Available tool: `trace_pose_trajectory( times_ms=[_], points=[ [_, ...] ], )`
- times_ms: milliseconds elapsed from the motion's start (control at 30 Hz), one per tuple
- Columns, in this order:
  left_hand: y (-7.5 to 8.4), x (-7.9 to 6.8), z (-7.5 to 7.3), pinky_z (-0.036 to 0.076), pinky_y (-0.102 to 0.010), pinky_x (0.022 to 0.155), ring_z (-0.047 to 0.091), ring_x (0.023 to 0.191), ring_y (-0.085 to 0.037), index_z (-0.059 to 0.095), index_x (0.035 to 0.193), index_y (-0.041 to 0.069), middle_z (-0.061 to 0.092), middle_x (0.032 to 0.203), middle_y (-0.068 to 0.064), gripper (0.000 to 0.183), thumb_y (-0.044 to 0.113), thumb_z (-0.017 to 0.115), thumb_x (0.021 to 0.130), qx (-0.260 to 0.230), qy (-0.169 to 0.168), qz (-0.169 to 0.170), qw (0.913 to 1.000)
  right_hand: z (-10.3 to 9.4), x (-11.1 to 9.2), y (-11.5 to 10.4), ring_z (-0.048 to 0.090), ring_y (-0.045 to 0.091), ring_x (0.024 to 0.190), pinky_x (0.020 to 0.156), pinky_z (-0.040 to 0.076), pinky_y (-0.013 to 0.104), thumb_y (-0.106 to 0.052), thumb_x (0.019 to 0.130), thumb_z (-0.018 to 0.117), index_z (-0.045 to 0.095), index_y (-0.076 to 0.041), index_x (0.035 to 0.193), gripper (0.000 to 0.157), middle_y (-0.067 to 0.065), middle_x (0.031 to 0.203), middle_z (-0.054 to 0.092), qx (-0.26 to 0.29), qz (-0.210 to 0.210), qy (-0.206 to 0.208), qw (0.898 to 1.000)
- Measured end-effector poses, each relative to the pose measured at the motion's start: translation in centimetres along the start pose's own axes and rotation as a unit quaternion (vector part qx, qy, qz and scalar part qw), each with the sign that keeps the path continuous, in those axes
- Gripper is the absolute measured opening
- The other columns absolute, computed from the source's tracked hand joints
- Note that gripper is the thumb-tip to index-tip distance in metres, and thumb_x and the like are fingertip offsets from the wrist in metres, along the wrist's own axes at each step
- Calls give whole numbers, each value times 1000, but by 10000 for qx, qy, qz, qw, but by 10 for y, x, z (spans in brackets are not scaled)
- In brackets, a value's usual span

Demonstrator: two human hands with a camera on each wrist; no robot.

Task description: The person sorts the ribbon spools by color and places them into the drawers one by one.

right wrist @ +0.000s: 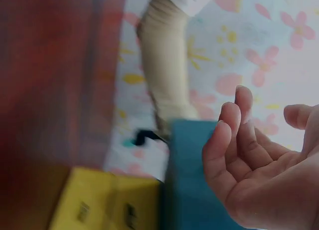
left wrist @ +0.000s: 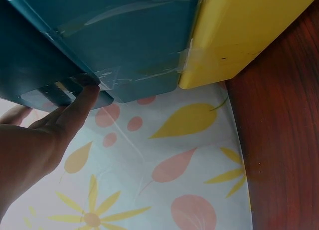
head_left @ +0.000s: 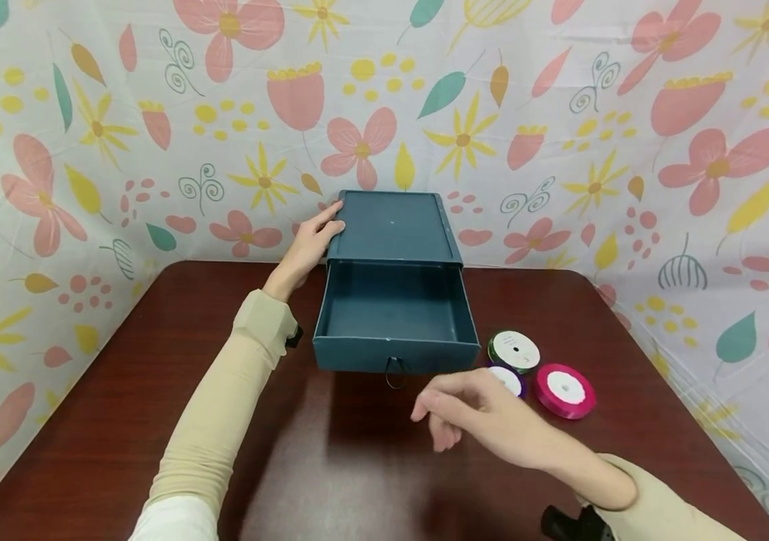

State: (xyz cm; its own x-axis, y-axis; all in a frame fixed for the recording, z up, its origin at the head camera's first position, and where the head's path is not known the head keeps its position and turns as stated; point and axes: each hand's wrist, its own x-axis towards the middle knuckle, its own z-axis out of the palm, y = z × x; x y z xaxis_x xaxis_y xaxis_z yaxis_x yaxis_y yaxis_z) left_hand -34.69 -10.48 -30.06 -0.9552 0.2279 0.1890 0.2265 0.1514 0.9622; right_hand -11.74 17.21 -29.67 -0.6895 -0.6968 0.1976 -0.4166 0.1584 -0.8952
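Note:
A dark blue drawer cabinet (head_left: 391,229) stands at the back of the table, its top drawer (head_left: 394,355) pulled out towards me. A thin ring pull (head_left: 395,373) hangs from the drawer's front. My left hand (head_left: 310,244) rests on the cabinet's upper left edge, fingers extended over the top. Close in front of the drawer, at its right, my right hand (head_left: 486,413) is in the air with loosely bent fingers and nothing in them. The right wrist view shows that hand (right wrist: 269,165) beside the blurred blue drawer (right wrist: 192,190).
Three ribbon spools lie right of the cabinet: a green one (head_left: 516,350), a purple one (head_left: 508,380) partly behind my right hand, and a pink one (head_left: 565,391). Yellow lower sections (left wrist: 239,35) sit under the blue one. A floral cloth (head_left: 384,90) hangs behind the brown table (head_left: 121,421).

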Motion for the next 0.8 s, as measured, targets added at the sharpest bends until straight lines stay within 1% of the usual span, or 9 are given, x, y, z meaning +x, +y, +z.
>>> trace_pose_trajectory(
  times_ms=[100,167,300,400,533,600,633,733,800],
  points=[
    [1,0,-1,53,-25,73,55,68,-8,32,152,33,58,77,8,52,36,46,102,38,5,37,10000,-15,-7,-13,65,16,65,62,56,31,-1,100,45,66,-6,108,24,6,70,66,-247,-315,542,9977],
    [1,-1,-1,52,-25,73,55,69,-7,31,152,32,58,83,10,52,36,46,102,48,-5,43,10000,-25,-8,-17,63,16,65,61,55,29,3,99,44,65,-1,110,24,4,71,66,-383,-610,965,9927],
    [0,-1,0,50,-24,68,51,64,-7,32,152,32,55,77,10,52,36,46,102,48,-4,55,10000,-50,-7,-13,61,16,64,62,53,26,7,97,44,62,9,111,23,3,73,67,-540,-1150,1868,9742],
    [0,-1,0,51,-25,68,51,63,-7,32,152,32,54,71,10,52,36,46,102,31,-6,67,10000,-71,-3,2,61,17,63,63,53,23,6,96,47,62,10,111,22,5,75,68,-584,-1261,2479,9588],
    [-2,-2,0,53,-27,73,55,67,-7,31,152,31,56,80,9,53,35,45,102,40,-17,66,10000,-98,2,34,64,14,68,65,54,19,-4,97,54,65,1,113,20,2,81,70,-1266,-708,3094,9398],
    [-2,-2,-1,53,-27,75,58,72,-5,31,152,31,58,96,11,52,35,45,102,68,1,75,9999,-109,4,54,63,10,71,67,52,16,-12,97,57,66,-6,115,21,0,86,69,-1907,-277,3309,9238],
    [-2,-3,-1,52,-27,74,57,70,-5,31,152,31,57,91,7,52,35,45,102,73,3,65,10000,-114,4,65,63,10,72,67,51,16,-17,97,59,65,-10,117,23,-1,89,69,-2272,-57,3377,9134],
    [0,-3,0,51,-25,70,55,66,-5,32,152,32,56,84,9,52,35,46,102,73,16,64,10000,-127,3,95,65,15,82,74,52,26,-26,95,62,61,-14,127,35,6,101,68,-3163,472,3344,8865],
    [1,-3,0,50,-25,68,51,61,-6,32,152,32,51,71,9,52,35,46,102,75,11,80,9999,-133,1,114,63,27,95,81,51,40,-32,93,64,54,-13,136,48,15,114,65,-3600,839,3125,8751]
  ],
)
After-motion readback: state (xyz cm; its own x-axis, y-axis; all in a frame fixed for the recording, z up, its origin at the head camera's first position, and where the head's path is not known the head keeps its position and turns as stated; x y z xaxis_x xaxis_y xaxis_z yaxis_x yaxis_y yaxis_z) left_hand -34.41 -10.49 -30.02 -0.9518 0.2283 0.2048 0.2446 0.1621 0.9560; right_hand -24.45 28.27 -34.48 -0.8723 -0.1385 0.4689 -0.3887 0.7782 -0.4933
